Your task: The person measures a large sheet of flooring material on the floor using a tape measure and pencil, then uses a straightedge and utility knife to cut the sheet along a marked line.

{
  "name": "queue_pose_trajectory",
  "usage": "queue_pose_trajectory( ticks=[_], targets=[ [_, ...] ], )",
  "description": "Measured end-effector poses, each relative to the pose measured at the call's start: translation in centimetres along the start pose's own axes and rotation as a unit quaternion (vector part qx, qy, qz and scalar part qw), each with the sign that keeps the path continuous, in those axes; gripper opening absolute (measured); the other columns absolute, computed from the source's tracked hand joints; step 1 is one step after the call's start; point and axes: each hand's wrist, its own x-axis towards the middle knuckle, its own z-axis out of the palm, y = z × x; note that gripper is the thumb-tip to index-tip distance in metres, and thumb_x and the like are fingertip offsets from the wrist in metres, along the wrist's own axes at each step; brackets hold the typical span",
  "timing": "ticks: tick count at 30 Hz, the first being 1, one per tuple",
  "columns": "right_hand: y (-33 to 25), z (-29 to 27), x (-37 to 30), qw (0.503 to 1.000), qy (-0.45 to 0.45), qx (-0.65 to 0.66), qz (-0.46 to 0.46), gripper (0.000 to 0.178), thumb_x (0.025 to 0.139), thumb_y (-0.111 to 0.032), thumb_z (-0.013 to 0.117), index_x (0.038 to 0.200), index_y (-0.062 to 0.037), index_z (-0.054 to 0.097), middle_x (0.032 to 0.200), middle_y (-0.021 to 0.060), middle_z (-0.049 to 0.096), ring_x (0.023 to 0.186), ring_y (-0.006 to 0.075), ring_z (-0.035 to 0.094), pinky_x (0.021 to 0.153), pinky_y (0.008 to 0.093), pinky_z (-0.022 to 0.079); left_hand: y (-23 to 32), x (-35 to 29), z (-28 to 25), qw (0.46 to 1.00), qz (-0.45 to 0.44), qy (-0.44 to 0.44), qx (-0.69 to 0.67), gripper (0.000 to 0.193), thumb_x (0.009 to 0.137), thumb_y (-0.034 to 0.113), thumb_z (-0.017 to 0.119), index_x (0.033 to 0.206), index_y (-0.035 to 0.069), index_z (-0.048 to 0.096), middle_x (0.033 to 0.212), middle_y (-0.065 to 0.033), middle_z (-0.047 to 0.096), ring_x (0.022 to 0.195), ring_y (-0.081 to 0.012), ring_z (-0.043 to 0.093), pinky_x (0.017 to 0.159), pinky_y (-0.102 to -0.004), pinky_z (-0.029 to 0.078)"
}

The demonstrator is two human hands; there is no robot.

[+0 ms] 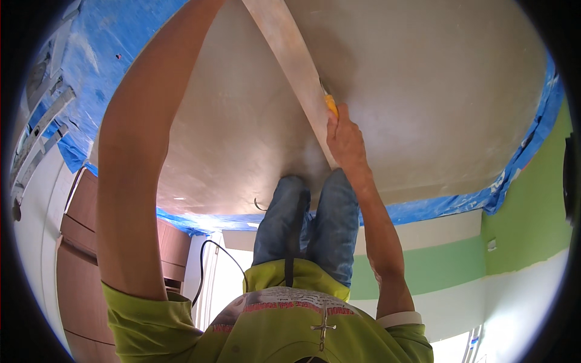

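Observation:
My right hand is closed around a utility knife with a yellow handle. Its blade points up the picture and lies along the right edge of a long, flat, pale strip. The strip runs slantwise over a large grey-brown sheet, from the top edge down to my knees. My left arm reaches up past the top of the picture near the strip's far end, so the left hand is out of sight. My knees, in blue jeans, are at the sheet's near part.
Blue plastic covering shows around the sheet. A metal ladder stands at the far left, near brown cabinets. A green wall rises at the right. A dark cable loops by my left side.

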Motion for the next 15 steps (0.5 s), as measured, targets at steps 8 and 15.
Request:
queue_pose_trajectory(
  ticks=[8, 15],
  targets=[
    [2.1, 0.7, -2.0, 1.0, 0.002, 0.012, -0.009, 0.024, 0.108, -0.028, 0.043, 0.117, -0.0059, 0.045, 0.08, 0.0311, 0.064, 0.077, 0.0544, 0.062, 0.065, 0.0621, 0.048, 0.1, 0.1, 0.0, 1.0, -0.023, -0.017, 0.01, 0.018, 0.093, 0.011, 0.054, 0.106, 0.014, 0.067, 0.114, -0.0109, 0.064, 0.112, -0.0355, 0.057, 0.091, -0.053, 0.044],
    [3.8, 1.1, -4.0, 1.0, -0.016, -0.007, 0.019, 0.025, 0.108, -0.029, 0.044, 0.117, -0.0058, 0.045, 0.082, 0.0313, 0.065, 0.078, 0.0543, 0.062, 0.066, 0.0614, 0.048, -0.2, 0.4, 0.0, 1.0, -0.011, -0.01, 0.0, 0.02, 0.092, 0.009, 0.053, 0.103, 0.013, 0.068, 0.108, -0.0136, 0.065, 0.107, -0.0386, 0.059, 0.088, -0.0545, 0.046]
  ],
)
